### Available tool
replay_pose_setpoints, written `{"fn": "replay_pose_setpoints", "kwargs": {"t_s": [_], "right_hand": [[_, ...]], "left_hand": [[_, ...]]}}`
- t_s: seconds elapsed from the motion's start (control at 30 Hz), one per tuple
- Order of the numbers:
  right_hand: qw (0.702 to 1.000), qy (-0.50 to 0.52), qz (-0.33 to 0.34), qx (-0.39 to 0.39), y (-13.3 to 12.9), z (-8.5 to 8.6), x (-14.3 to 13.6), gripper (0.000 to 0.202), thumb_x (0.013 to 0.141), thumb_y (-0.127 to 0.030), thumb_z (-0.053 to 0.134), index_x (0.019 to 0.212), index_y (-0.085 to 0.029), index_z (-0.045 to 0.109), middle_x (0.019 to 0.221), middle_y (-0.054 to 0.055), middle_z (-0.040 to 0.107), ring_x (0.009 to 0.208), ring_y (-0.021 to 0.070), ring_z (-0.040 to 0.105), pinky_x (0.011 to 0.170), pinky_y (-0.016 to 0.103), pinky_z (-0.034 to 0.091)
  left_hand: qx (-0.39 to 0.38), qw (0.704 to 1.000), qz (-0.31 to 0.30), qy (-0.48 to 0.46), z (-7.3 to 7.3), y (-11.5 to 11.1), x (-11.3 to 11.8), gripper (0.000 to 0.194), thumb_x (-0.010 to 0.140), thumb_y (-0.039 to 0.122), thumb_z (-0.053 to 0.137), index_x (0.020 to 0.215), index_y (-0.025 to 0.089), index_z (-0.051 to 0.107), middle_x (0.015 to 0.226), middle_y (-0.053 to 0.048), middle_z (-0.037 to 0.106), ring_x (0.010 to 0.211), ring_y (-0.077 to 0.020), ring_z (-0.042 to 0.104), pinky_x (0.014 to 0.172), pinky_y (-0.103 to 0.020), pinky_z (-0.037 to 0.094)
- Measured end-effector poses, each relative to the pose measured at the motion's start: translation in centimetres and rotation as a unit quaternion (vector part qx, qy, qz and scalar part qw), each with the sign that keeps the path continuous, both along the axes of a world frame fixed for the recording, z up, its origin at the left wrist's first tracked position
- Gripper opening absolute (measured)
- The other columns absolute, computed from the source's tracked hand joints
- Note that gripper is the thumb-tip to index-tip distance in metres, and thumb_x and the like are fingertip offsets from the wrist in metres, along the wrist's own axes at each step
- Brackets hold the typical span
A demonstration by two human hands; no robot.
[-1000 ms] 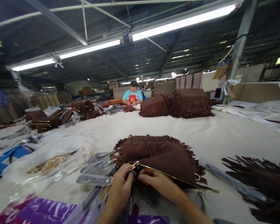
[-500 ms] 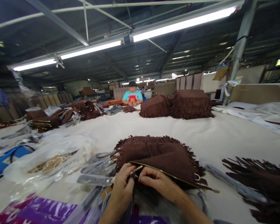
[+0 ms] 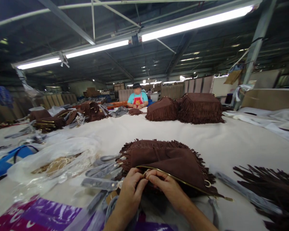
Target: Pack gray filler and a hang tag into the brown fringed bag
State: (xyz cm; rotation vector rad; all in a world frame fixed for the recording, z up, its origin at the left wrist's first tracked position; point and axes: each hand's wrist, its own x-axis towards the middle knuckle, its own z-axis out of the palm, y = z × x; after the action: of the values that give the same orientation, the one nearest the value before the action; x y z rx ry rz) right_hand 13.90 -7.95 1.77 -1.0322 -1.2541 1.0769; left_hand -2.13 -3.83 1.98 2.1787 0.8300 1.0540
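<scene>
A dark brown fringed bag [image 3: 168, 157] lies in front of me, its gold zipper [image 3: 175, 177] running along the near edge with the mouth open. My left hand [image 3: 131, 191] is closed, thumb and fingers pinching the bag at the zipper's left end. Beside it, my right hand [image 3: 162, 181] is also closed, its fingertips pinched on the zipper edge and almost touching the left thumb. Whether a small part such as the zipper pull sits between the fingertips is hidden. Grey wrapped straps [image 3: 100, 183] and a brown paper tag [image 3: 111, 196] lie left of my left wrist.
Clear plastic bags [image 3: 55, 160] and purple printed plastic [image 3: 51, 213] lie on the left. Another fringed piece [image 3: 276, 186] is at right. Stacked fringed bags [image 3: 199, 107] and a pile of brown bags [image 3: 50, 123] stand farther back. Across the table is a person in a red apron [image 3: 137, 101].
My fingertips have come together at the zipper's left end, where a dark gap showed between them before. The whole view has shifted slightly, with things sitting a little farther right.
</scene>
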Motion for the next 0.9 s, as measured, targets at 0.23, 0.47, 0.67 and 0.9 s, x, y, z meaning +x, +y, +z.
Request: {"fn": "replay_pose_setpoints", "kwargs": {"t_s": [0.23, 0.47, 0.67, 0.9], "right_hand": [[0.997, 0.052, -0.027, -0.041, -0.1, -0.1, -0.3, 0.032, 0.069, -0.052, 0.077, 0.075, -0.021, 0.076, 0.084, 0.003, 0.07, 0.083, 0.0236, 0.057, 0.076, 0.031, 0.044], [0.99, -0.021, -0.139, -0.031, 0.0, -0.9, 0.9, 0.033, 0.073, -0.054, 0.074, 0.077, -0.021, 0.074, 0.082, 0.005, 0.07, 0.083, 0.0262, 0.059, 0.083, 0.038, 0.045], [0.994, -0.102, 0.035, -0.012, -0.6, 1.0, 0.2, 0.025, 0.081, -0.041, 0.059, 0.068, -0.02, 0.062, 0.071, -0.001, 0.056, 0.074, 0.0193, 0.051, 0.072, 0.029, 0.04], [0.982, -0.181, -0.051, -0.006, -0.4, 0.5, -1.0, 0.024, 0.079, -0.04, 0.049, 0.068, -0.02, 0.055, 0.07, -0.001, 0.054, 0.075, 0.0208, 0.052, 0.075, 0.031, 0.038]], "left_hand": [[0.059, 0.993, 0.028, 0.103, -1.4, 0.0, -0.4, 0.029, 0.096, 0.023, 0.034, 0.076, 0.019, 0.054, 0.092, -0.008, 0.057, 0.079, -0.0188, 0.059, 0.071, -0.03, 0.044], [0.05, 0.99, 0.049, 0.124, -1.7, -0.5, -1.5, 0.023, 0.092, 0.015, 0.037, 0.075, 0.02, 0.052, 0.089, -0.006, 0.059, 0.08, -0.0197, 0.059, 0.071, -0.03, 0.043], [0.044, 0.993, 0.076, 0.082, -1.2, -0.2, -1.5, 0.023, 0.092, 0.015, 0.038, 0.076, 0.02, 0.054, 0.086, -0.006, 0.059, 0.08, -0.0198, 0.059, 0.071, -0.03, 0.045], [0.07, 0.994, 0.07, 0.051, -1.7, -0.4, -1.4, 0.023, 0.092, 0.014, 0.039, 0.092, 0.019, 0.062, 0.097, -0.009, 0.062, 0.089, -0.02, 0.062, 0.078, -0.031, 0.05]]}}
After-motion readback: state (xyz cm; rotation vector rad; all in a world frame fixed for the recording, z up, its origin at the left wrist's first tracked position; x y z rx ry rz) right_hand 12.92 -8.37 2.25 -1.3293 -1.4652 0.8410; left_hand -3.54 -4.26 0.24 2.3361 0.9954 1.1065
